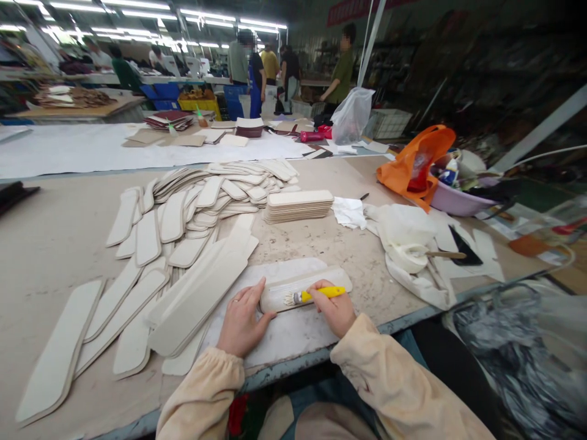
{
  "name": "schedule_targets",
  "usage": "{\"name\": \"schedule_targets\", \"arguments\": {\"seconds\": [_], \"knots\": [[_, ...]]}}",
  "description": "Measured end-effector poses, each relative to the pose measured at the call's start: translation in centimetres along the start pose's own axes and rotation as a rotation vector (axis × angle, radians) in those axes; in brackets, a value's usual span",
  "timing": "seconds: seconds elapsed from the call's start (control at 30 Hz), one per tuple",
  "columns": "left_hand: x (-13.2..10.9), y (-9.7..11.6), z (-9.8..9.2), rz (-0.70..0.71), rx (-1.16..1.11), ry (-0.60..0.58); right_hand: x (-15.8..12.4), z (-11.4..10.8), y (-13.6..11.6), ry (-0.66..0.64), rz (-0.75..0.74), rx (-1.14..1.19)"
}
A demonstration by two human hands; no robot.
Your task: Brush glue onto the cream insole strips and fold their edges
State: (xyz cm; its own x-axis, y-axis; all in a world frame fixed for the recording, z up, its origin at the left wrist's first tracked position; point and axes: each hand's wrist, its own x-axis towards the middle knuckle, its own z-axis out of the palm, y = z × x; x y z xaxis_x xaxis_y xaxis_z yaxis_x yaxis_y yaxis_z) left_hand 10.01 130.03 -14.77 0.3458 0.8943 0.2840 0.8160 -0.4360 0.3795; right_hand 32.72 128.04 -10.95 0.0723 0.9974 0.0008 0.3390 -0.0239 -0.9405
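Observation:
In front of me a flat cream-coloured panel with rounded corners [337, 278] lies on a pale sheet [293, 348]. My right hand [334, 307] grips a paintbrush [323, 294] with a yellow handle, its whitish bristles touching the panel's top face. A wet-looking streak shows around the bristles. At the panel's left end rests my left hand [245, 318], fingers stretched out and thumb apart, touching the edge. Just left of that hand lies a slanting pile of longer cream panels [202, 293]. A neat stack of panels [299, 206] sits beyond the brush.
Many loose panels [183, 214] spread over the table's left side. To the right are a plastic-wrapped tub [408, 253] with a wooden stick, an orange bag [408, 168] and a purple basin [463, 198]. The table's front edge [293, 370] runs close below my hands. People stand farther back.

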Motion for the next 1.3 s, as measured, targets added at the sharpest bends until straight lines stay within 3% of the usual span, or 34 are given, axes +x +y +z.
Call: {"name": "schedule_targets", "arguments": {"seconds": [0.4, 0.53, 0.63, 0.77, 0.9, 1.0, 1.07, 1.17, 1.3], "knots": [[0.0, 0.1, 0.1, 0.031, 0.022, 0.026, 0.6, -8.7, 1.9, 0.222, 0.026, -0.306], [0.0, -0.1, 0.2, 0.031, 0.025, 0.035, 0.3, -10.2, 1.6, 0.253, -0.038, -0.540], [0.0, -0.1, 0.3, 0.028, 0.021, 0.042, -0.5, -10.5, 1.2, 0.285, -0.170, -0.699], [-0.1, 0.0, 0.2, 0.022, 0.017, 0.038, -1.7, -9.3, 1.0, 0.296, -0.404, -0.875], [-0.1, 0.0, 0.2, 0.016, 0.011, 0.041, -2.9, -5.8, 1.2, 0.063, -0.456, -1.079], [-0.1, -0.2, 0.4, 0.024, 0.000, 0.047, -3.9, -2.2, 0.4, -0.075, -0.505, -1.067], [-0.1, -0.3, 0.5, 0.022, -0.013, 0.057, -4.2, -0.3, -0.6, -0.117, -0.542, -0.908], [-0.1, -0.4, 0.5, 0.012, -0.052, 0.056, -3.9, 1.3, -2.1, -0.116, -0.504, -0.470], [-0.2, -0.3, 0.2, -0.025, -0.098, 0.043, -2.3, 1.6, -3.0, -0.005, -0.191, -0.002]]}}
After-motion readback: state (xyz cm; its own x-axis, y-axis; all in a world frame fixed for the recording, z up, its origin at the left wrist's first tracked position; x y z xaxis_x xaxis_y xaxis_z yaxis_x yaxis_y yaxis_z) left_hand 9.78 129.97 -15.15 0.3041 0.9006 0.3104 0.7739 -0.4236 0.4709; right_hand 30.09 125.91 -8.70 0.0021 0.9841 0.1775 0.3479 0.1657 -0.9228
